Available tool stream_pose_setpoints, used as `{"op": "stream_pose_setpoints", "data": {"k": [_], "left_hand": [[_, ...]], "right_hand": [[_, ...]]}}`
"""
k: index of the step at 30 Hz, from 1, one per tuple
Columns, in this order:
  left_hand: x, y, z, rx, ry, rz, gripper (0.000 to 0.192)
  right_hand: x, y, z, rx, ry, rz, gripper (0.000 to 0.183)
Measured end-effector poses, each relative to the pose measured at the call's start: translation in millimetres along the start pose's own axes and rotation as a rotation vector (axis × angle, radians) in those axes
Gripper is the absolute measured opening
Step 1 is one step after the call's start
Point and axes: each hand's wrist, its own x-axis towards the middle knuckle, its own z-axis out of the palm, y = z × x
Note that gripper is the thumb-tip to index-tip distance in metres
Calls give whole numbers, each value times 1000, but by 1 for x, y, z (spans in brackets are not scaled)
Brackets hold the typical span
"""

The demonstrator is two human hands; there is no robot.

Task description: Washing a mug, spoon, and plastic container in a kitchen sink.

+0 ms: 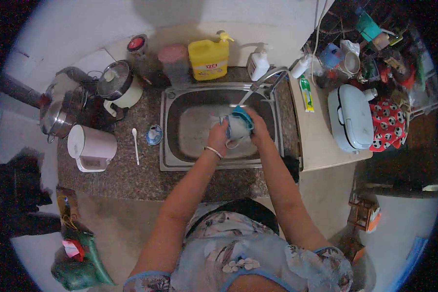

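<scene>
My left hand (218, 137) holds a white cup (236, 127) with blue markings, tilted over the stainless steel sink (189, 146). A handle loop shows at the cup's lower side. My right hand (259, 126) presses a teal cloth or sponge (242, 114) to the cup's rim. Above them arches the metal faucet (268, 75), and a pale stream, which looks like water, runs from its end towards the teal piece. Left of the sink lie a blue-and-white patterned lid (154, 135) and a white spoon (135, 146).
On the left of the stone counter (131, 184) stand a pale electric kettle (95, 146) and a lidded electric pot (122, 87). Behind the sink are a yellow pump jug (208, 60) and a white bottle (258, 65). A light blue lidded appliance (352, 118) sits at right.
</scene>
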Motion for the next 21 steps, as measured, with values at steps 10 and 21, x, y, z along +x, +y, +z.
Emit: {"op": "stream_pose_setpoints", "data": {"k": [10,21], "left_hand": [[32,-21,-17,-590,-268,76,41],[-3,4,30,-654,-672,-87,42]], "right_hand": [[-49,28,43,-117,235,-342,34],[-52,-30,21,472,174,-371,37]]}}
